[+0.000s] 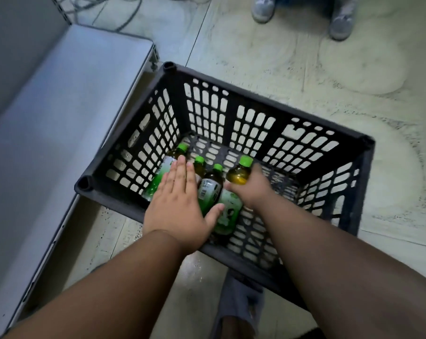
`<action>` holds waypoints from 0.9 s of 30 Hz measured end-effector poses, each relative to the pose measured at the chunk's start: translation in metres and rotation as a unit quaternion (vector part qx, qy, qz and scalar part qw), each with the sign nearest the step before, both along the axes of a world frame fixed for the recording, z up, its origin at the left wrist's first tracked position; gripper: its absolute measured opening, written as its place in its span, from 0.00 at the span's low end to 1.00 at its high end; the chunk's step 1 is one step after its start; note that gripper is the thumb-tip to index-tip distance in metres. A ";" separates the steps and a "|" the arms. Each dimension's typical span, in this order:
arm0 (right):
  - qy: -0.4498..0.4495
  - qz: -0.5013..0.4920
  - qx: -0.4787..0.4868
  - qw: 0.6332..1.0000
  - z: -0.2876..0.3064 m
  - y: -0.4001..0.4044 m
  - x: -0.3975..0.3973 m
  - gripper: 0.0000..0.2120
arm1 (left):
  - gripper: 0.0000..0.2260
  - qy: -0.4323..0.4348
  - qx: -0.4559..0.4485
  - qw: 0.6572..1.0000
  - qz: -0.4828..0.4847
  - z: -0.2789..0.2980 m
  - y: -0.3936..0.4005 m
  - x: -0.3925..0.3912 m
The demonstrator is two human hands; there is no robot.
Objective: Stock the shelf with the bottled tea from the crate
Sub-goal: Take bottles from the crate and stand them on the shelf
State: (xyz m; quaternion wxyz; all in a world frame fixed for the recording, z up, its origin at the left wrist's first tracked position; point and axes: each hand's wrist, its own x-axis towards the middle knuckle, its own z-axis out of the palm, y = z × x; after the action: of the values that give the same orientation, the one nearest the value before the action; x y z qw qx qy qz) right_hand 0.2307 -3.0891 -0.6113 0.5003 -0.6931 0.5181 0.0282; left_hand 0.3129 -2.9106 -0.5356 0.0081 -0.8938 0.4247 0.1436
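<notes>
A black slatted plastic crate (263,113) stands on the floor with several green-capped tea bottles lying in its bottom. My left hand (180,204) hovers flat over the left bottles with its fingers spread and nothing in it. One bottle (160,177) lies partly under those fingers. A dark bottle (210,187) lies between my hands. My right hand (251,189) is wrapped around the rightmost bottle (240,173), whose cap and amber shoulder stick out past my fingers. The grey metal shelf (67,99) lies low at the left, beside the crate.
Another person's two grey shoes (302,13) stand on the pale tiled floor beyond the crate. Loose cables (114,11) trail on the floor behind the shelf. My own foot in a grey sandal (238,307) is just below the crate's near wall.
</notes>
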 end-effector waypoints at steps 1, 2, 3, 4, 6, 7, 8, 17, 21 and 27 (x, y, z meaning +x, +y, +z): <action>-0.020 0.012 -0.023 0.999 0.022 0.001 -0.003 0.33 | 0.45 0.001 0.010 1.000 -0.003 0.003 0.000 -0.001; -0.047 0.022 -0.039 0.998 0.043 0.002 -0.005 0.33 | 0.45 0.005 0.019 1.000 -0.006 0.006 0.001 -0.001; -0.075 0.034 -0.056 0.995 0.068 0.004 -0.008 0.34 | 0.45 0.018 0.013 1.000 -0.003 0.011 0.002 -0.004; -0.101 0.047 -0.073 0.991 0.094 0.006 -0.011 0.35 | 0.46 0.043 -0.004 0.999 0.005 0.019 0.004 -0.007; -0.148 0.072 -0.098 0.981 0.146 0.015 -0.017 0.36 | 0.46 0.108 -0.089 0.989 0.047 0.042 0.013 -0.017; -0.171 0.083 -0.103 0.976 0.169 0.020 -0.018 0.36 | 0.45 0.131 -0.141 0.979 0.067 0.055 0.019 -0.022; -0.193 0.099 -0.111 0.970 0.197 0.030 -0.019 0.36 | 0.44 0.139 -0.190 0.968 0.083 0.073 0.030 -0.026; -0.327 0.332 -0.164 0.870 0.385 0.184 0.009 0.36 | 0.31 0.140 -0.374 0.892 0.211 0.222 0.182 -0.019; -0.375 0.404 -0.170 0.817 0.429 0.256 0.025 0.33 | 0.26 0.137 -0.405 0.873 0.233 0.272 0.254 -0.016; -0.418 0.443 -0.152 0.779 0.434 0.308 0.071 0.31 | 0.34 0.114 -0.403 0.856 0.303 0.281 0.312 0.015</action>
State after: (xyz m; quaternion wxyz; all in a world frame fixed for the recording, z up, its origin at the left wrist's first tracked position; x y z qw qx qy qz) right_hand 0.3018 -2.7807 -0.1774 0.4885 -0.8568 -0.1083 -0.1247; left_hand 0.3280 -2.5981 -0.2547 -0.4450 -0.8808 0.1515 0.0559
